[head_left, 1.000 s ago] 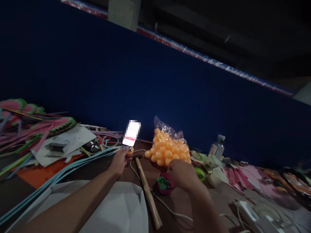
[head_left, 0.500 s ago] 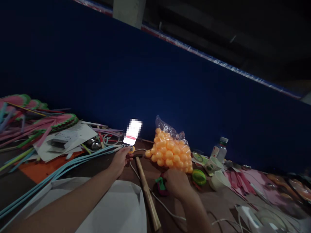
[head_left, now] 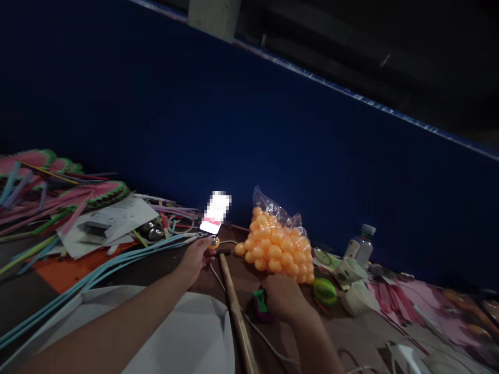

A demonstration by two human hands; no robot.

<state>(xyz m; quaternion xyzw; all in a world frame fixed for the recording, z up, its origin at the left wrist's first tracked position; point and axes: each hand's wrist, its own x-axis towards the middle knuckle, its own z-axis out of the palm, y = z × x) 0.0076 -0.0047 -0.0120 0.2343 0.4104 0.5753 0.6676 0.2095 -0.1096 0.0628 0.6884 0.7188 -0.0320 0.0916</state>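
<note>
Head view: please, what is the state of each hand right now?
Left hand: curled at small orange-and-silver ball; firm hold cannot be told.
Right hand: curled at green-and-purple object; fingertips hidden, grip cannot be told.

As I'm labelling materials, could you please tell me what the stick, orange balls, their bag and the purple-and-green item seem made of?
Stick: probably wood, smooth, from its uneven brown tone.
Orange balls: likely plastic, softly shiny, with pale highlights.
Bag: apparently clear plastic film, glossy and crinkled, balls showing through.
Purple-and-green item: unclear; dim, and partly hidden by the right hand.
</note>
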